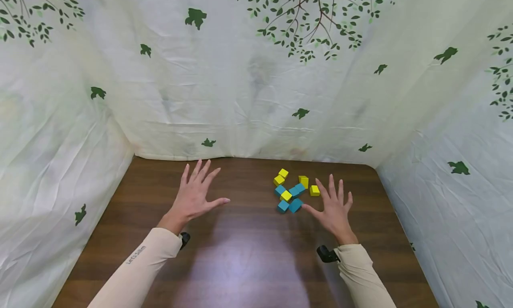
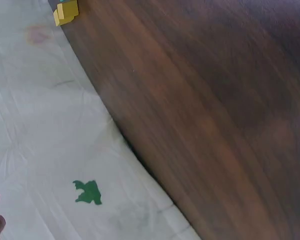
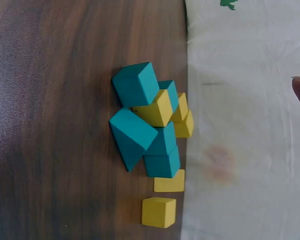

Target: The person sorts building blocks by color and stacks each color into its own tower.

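A loose cluster of small blocks, yellow and blue, lies right of the middle of the table. Among them are a yellow cube (image 1: 314, 190), a blue block (image 1: 295, 205) and another yellow block (image 3: 158, 212) set a little apart. My right hand (image 1: 333, 210) is spread just right of the cluster, its thumb tip close to the blue block; whether they touch I cannot tell. On the left side my left hand (image 1: 191, 199) is held with fingers spread, well away from the blocks. Neither hand holds anything. Only fingertips show at the edges of both wrist views.
The brown wooden table (image 1: 240, 254) is bounded at the back and sides by a white cloth (image 1: 240, 89) printed with green leaves and branches. Each wrist wears a small black camera, such as the right one (image 1: 327, 254).
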Demonstrator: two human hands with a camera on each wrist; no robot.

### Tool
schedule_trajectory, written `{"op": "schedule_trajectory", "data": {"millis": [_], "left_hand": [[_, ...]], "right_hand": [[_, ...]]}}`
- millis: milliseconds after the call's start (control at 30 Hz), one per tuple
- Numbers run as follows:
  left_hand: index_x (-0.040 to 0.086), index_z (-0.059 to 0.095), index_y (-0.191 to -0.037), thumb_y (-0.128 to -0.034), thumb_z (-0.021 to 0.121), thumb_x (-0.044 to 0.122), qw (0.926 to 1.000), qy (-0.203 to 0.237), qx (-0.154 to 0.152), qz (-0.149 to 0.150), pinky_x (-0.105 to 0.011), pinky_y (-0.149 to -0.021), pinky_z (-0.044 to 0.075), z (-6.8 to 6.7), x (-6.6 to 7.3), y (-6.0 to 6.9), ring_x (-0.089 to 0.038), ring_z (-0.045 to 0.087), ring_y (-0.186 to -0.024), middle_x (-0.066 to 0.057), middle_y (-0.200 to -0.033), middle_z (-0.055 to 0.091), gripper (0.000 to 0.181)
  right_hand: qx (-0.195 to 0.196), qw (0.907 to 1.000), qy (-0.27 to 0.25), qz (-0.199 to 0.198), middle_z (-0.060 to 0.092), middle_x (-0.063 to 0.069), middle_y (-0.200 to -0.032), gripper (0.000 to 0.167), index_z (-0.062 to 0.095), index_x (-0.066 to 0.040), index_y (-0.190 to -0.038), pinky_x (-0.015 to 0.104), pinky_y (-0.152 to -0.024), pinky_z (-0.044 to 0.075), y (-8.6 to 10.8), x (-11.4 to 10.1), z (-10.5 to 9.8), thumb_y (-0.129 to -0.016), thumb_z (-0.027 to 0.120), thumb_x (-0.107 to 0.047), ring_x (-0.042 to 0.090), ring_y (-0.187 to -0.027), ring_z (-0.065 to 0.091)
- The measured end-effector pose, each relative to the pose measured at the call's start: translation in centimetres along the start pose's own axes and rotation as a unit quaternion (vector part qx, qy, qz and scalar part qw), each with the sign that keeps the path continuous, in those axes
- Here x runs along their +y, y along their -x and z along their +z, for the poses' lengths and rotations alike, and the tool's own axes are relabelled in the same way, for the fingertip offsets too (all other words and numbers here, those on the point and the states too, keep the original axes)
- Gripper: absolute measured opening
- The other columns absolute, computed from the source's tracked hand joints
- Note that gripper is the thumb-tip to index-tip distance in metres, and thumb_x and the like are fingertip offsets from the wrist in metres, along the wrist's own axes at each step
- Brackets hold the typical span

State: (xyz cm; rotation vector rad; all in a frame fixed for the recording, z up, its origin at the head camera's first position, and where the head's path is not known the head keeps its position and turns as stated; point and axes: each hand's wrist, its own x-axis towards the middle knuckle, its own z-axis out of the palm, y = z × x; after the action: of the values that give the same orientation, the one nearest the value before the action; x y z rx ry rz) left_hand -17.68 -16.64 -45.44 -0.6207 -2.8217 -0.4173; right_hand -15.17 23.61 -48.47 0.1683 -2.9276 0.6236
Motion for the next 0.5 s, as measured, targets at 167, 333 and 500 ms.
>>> {"op": "schedule_trajectory", "data": {"millis": [167,333,500], "left_hand": [[0.013,0.047,-0.141,-0.076,0.066,0.065,0.9993,0.032,0.019,0.006,-0.059,-0.109,0.008,1.8,0.7,-0.4,-0.036,0.025,-0.14,-0.016,-0.15,0.035,0.085],[0.012,0.054,-0.134,-0.0765,0.07,0.058,0.9974,0.069,0.022,0.008,-0.056,-0.102,0.023,4.5,2.0,-1.2,-0.033,0.039,-0.129,-0.013,-0.137,0.049,0.076],[0.011,0.058,-0.129,-0.0789,0.072,0.054,0.9933,0.116,-0.004,0.0,-0.053,-0.098,0.029,7.5,4.2,-2.3,-0.031,0.045,-0.121,-0.009,-0.128,0.056,0.067]], "right_hand": [[0.016,0.9995,-0.028,0.001,0.011,0.018,-0.159,0.086,0.033,-0.015,-0.15,0.068,-0.104,0.0,0.0,0.1,1.0,-0.082,0.072,-0.048,0.044,-0.142,0.007],[0.032,0.9971,-0.069,0.001,0.027,0.019,-0.152,0.082,0.041,-0.008,-0.145,0.066,-0.098,0.012,0.1,0.1,2.8,-0.08,0.076,-0.042,0.044,-0.131,0.026],[0.04,0.9919,-0.12,0.01,0.046,0.021,-0.135,0.075,0.046,-0.004,-0.14,0.062,-0.095,0.021,0.3,-0.3,5.3,-0.08,0.079,-0.034,0.042,-0.119,0.039]]}}
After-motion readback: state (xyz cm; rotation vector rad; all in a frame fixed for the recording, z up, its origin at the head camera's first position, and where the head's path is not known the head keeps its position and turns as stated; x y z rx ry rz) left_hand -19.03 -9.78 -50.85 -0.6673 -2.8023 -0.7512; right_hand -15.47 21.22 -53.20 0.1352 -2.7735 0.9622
